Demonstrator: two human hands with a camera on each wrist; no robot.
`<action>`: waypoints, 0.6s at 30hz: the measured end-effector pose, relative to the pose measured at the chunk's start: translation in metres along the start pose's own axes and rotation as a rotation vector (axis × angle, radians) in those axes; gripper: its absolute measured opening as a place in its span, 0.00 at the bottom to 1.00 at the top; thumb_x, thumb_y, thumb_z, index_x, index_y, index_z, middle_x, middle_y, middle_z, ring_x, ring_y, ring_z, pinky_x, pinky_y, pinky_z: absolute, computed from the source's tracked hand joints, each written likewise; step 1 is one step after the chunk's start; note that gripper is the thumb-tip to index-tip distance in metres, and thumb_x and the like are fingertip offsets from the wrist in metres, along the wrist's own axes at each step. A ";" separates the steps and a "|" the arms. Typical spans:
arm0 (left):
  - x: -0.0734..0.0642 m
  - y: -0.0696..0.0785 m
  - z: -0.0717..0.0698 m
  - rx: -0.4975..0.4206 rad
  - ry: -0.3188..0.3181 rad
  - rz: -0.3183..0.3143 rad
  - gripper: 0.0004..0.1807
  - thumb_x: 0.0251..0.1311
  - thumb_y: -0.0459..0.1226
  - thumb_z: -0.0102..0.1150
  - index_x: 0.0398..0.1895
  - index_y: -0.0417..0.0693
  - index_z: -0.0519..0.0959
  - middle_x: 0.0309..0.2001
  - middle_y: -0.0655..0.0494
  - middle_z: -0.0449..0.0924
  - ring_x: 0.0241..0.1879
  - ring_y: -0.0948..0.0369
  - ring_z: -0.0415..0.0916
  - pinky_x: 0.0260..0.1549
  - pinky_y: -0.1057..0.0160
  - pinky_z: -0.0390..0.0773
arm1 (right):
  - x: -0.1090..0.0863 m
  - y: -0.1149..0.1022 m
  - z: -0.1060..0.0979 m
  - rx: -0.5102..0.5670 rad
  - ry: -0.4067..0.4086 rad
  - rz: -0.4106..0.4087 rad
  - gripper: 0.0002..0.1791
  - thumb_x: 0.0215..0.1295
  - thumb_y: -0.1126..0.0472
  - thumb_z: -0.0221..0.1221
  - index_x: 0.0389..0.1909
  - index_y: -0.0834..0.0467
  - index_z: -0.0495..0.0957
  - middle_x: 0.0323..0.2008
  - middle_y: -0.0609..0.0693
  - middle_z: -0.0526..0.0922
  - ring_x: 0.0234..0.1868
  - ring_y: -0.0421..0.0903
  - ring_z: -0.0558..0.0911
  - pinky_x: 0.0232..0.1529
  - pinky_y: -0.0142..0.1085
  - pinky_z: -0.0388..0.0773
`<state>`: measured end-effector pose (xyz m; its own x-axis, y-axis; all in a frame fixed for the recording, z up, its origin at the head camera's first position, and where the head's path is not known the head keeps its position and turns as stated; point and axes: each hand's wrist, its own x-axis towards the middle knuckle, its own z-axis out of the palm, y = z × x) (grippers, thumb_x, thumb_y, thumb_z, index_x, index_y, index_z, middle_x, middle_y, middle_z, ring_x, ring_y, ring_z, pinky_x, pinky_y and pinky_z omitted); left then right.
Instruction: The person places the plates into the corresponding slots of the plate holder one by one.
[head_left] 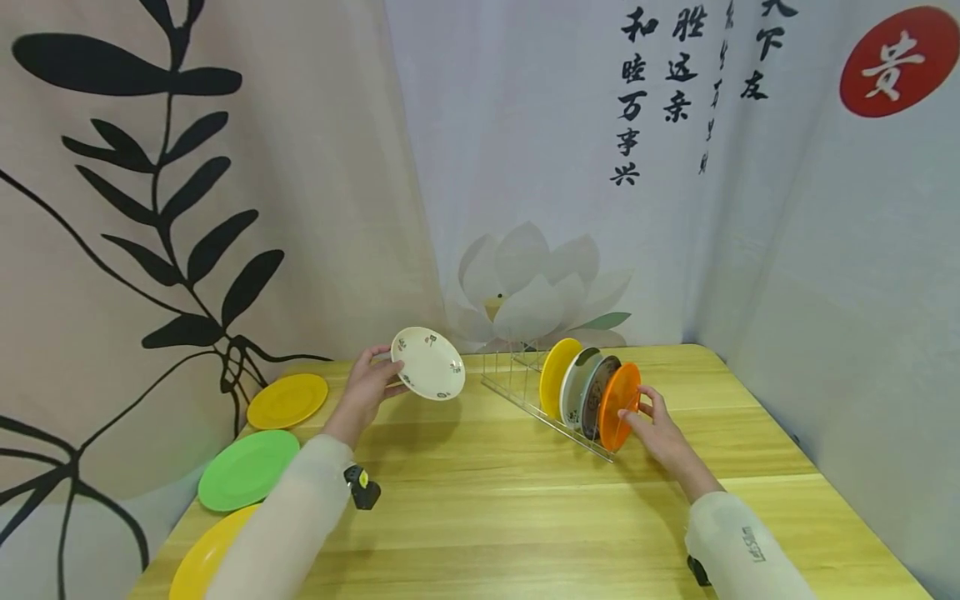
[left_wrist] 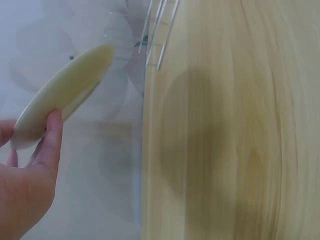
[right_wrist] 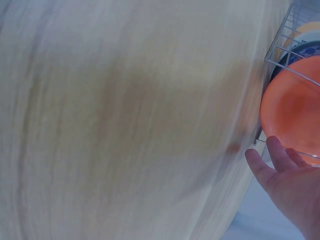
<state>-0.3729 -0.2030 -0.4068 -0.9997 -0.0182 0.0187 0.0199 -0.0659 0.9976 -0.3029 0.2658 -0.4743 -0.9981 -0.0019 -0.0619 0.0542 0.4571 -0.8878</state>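
In the head view my left hand (head_left: 364,385) pinches a small white plate (head_left: 429,363) with a printed pattern round its rim, tilted above the table. The left wrist view shows the same plate (left_wrist: 65,90) from its edge, with the thumb and fingers on either side. My right hand (head_left: 662,433) is at the outer side of an orange plate (head_left: 620,408), which stands in a wire dish rack (head_left: 517,398). In the right wrist view the right hand's (right_wrist: 292,185) fingers are spread and fairly straight at the orange plate's (right_wrist: 295,107) rim.
Behind the orange plate stand a dark patterned plate (head_left: 597,398), whitish plates and a yellow plate (head_left: 557,377). Along the table's left edge lie a yellow plate (head_left: 288,401), a green plate (head_left: 249,469) and another yellow plate (head_left: 202,554). A printed curtain (head_left: 337,208) hangs behind.
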 end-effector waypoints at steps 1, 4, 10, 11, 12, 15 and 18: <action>0.000 0.001 0.003 -0.009 0.001 0.007 0.30 0.71 0.30 0.52 0.72 0.40 0.53 0.62 0.34 0.67 0.48 0.51 0.79 0.47 0.55 0.83 | 0.000 0.000 0.000 0.000 0.000 -0.002 0.43 0.75 0.44 0.50 0.77 0.53 0.36 0.74 0.72 0.49 0.70 0.73 0.57 0.67 0.67 0.52; 0.002 0.004 0.011 -0.049 0.015 0.014 0.30 0.71 0.29 0.52 0.72 0.41 0.54 0.64 0.34 0.66 0.52 0.49 0.77 0.49 0.54 0.82 | -0.001 0.001 0.000 0.002 -0.003 -0.002 0.43 0.75 0.44 0.50 0.77 0.53 0.36 0.74 0.72 0.49 0.70 0.73 0.57 0.67 0.67 0.51; 0.007 0.007 0.027 -0.093 0.038 0.013 0.30 0.69 0.27 0.54 0.71 0.43 0.56 0.64 0.36 0.66 0.53 0.49 0.75 0.47 0.56 0.83 | -0.001 0.000 -0.001 0.000 -0.006 0.002 0.44 0.74 0.42 0.50 0.77 0.52 0.36 0.74 0.72 0.49 0.70 0.73 0.57 0.67 0.68 0.52; 0.007 0.007 0.030 -0.096 0.041 0.015 0.30 0.69 0.27 0.54 0.71 0.42 0.56 0.64 0.36 0.66 0.53 0.48 0.75 0.47 0.56 0.83 | -0.001 -0.001 -0.001 0.002 -0.004 0.001 0.44 0.74 0.42 0.50 0.77 0.52 0.36 0.74 0.72 0.49 0.70 0.73 0.57 0.67 0.67 0.53; 0.008 0.007 0.032 -0.097 0.044 0.015 0.30 0.68 0.27 0.54 0.70 0.42 0.57 0.64 0.36 0.66 0.54 0.48 0.74 0.47 0.56 0.83 | -0.001 -0.001 -0.001 0.000 -0.004 -0.001 0.44 0.74 0.42 0.50 0.77 0.53 0.36 0.74 0.72 0.48 0.70 0.73 0.57 0.67 0.68 0.53; 0.011 0.007 0.042 -0.109 0.053 0.015 0.29 0.68 0.26 0.55 0.69 0.42 0.59 0.64 0.38 0.68 0.54 0.48 0.74 0.47 0.55 0.83 | -0.001 -0.002 -0.001 -0.001 -0.003 -0.005 0.43 0.75 0.43 0.49 0.77 0.53 0.36 0.74 0.72 0.48 0.70 0.73 0.57 0.67 0.68 0.52; 0.013 0.006 0.052 -0.127 0.061 0.019 0.28 0.66 0.26 0.56 0.67 0.42 0.61 0.63 0.39 0.69 0.53 0.49 0.75 0.49 0.52 0.82 | -0.002 -0.002 -0.001 -0.003 -0.005 -0.003 0.43 0.75 0.43 0.49 0.77 0.53 0.35 0.74 0.72 0.48 0.70 0.73 0.56 0.67 0.68 0.52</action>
<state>-0.3867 -0.1521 -0.3972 -0.9963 -0.0810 0.0297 0.0447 -0.1902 0.9807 -0.3013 0.2658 -0.4721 -0.9981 -0.0083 -0.0614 0.0507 0.4597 -0.8866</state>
